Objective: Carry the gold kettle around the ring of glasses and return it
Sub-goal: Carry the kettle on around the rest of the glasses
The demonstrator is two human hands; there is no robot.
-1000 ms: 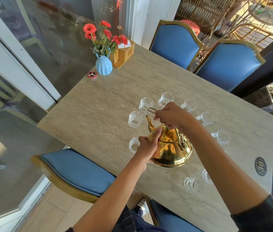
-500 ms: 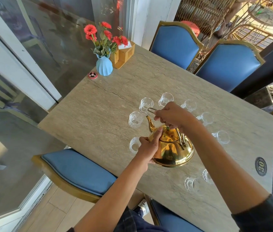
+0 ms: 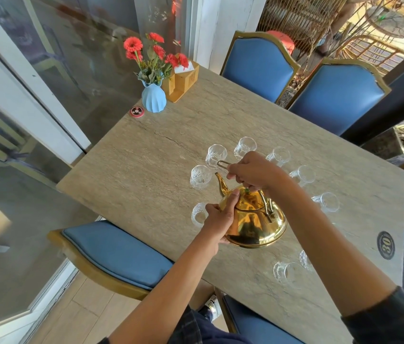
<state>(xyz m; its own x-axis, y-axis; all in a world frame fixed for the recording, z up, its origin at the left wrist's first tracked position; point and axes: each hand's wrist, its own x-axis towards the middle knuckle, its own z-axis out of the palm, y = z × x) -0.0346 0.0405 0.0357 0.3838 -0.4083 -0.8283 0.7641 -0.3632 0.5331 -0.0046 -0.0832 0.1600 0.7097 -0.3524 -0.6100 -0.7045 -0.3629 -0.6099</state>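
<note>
- Change over the last second: almost none; the gold kettle (image 3: 253, 219) sits in the same spot inside the ring of glasses (image 3: 215, 156), spout pointing toward the far-left glasses, and both hands keep their places on it
- Right hand (image 3: 253, 172): fingers curled round the wire handle (image 3: 223, 163) above the lid, a firm closed grasp
- Left hand (image 3: 223, 217): wrapped against the near-left side of the kettle body, thumb up by the lid rim, fingers curled under the belly; it steadies and supports
- Whether the kettle base touches the table (image 3: 146, 157) or hangs just above it cannot be told from this angle
- Judgement: with no travel showing, the carry round the ring looks either not yet begun or just finished; the pictures do not settle which
- Glasses stand close on all sides of the kettle: two at the far side, two at the left near the spout, three at the right, two at the near edge partly hidden by the right forearm
- Obstacles: the spout is nearest the left glasses, and the right forearm passes over the near-right ones; a low swing could knock either
- Elsewhere on the table: a blue vase (image 3: 153, 98) of red flowers, a wooden napkin box (image 3: 183, 79) and a small round call button (image 3: 137, 111) at the far corner, well apart from the ring
- Blue chairs (image 3: 258, 68) surround the table; none block the hands
</note>
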